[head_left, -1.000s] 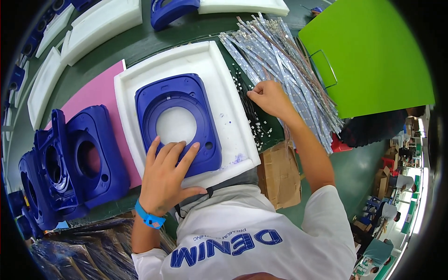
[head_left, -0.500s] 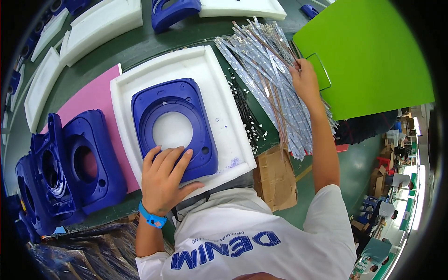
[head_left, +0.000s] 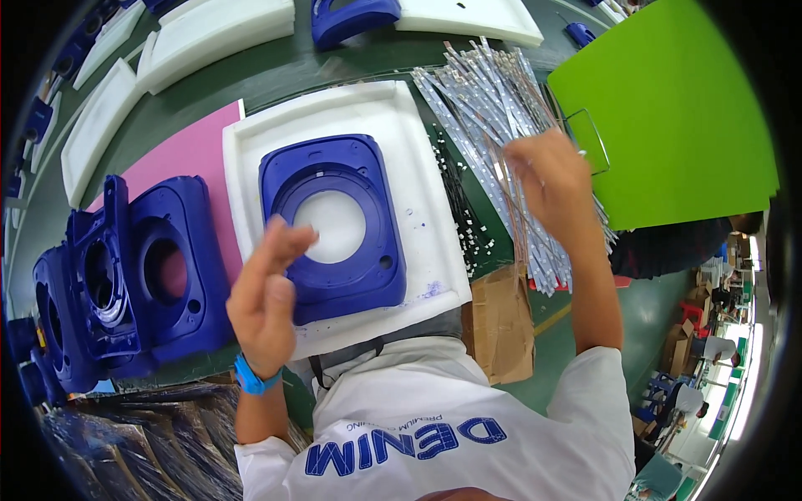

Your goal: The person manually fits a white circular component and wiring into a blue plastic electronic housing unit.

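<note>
A blue plastic housing panel (head_left: pixel 386 284) with a large round opening lies flat in a white foam tray (head_left: pixel 447 309) in front of me. My left hand (head_left: pixel 267 305) hovers over the panel's near left corner, fingers stretched out and holding nothing. My right hand (head_left: pixel 555 188) is over a pile of LED strips (head_left: pixel 480 108), its fingers curled together and smeared by motion. Whatever it may grip is hidden. Between the tray and the strips lies a row of short black cables with white connectors (head_left: pixel 458 196).
More blue housings (head_left: pixel 188 250) stand on the left, near a pink sheet (head_left: pixel 180 159). A green board (head_left: pixel 668 117) with a wire handle (head_left: pixel 600 138) is at the right. Foam trays (head_left: pixel 217 42) line the far side; cardboard (head_left: pixel 501 326) lies by my body.
My left hand has lifted off the panel and moved left. My right hand has come back toward me from the strips, fingers curled. The whole view has shifted slightly.
</note>
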Available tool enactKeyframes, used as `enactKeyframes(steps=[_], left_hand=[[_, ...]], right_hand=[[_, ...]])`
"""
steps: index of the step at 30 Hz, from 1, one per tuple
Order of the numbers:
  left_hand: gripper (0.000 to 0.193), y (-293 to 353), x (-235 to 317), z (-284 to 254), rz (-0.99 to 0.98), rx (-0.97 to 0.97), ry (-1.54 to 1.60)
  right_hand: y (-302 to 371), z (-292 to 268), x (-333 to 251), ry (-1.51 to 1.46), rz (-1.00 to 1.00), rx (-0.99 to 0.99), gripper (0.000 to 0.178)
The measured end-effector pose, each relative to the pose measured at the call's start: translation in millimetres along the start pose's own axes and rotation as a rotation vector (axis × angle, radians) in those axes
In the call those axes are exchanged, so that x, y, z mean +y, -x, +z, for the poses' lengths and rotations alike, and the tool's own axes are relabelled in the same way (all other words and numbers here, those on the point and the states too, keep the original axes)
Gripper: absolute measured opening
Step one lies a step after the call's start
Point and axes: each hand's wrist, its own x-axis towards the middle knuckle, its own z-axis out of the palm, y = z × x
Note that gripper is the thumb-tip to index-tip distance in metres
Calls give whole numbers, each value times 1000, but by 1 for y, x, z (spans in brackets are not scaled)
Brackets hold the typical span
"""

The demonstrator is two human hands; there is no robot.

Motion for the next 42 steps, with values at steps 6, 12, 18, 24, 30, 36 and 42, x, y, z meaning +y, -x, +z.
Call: enactKeyframes(steps=[6,12,18,24,30,36,42], left_hand=[[56,-56,16,20,106,218,570],[54,-68,20,29,48,412,683],[48,-75,32,9,239,91,1038],[42,-91,82,-49,313,203,773],[35,-61,92,-47,-34,250,-183],[31,-25,42,2,-348,-19,135],[33,-6,36,14,-352,-91,116]], right_hand=[[-7,10,-69,-443,-4,-198,15],[4,12,-80,-970,437,-375,9],[1,13,-109,-1769,810,-683,18],[3,57,-141,-1565,475,-463,23],[6,66,-135,-1267,578,-428,27],[8,70,-146,-1196,513,-435,20],[10,80,-161,-1136,444,-284,13]])
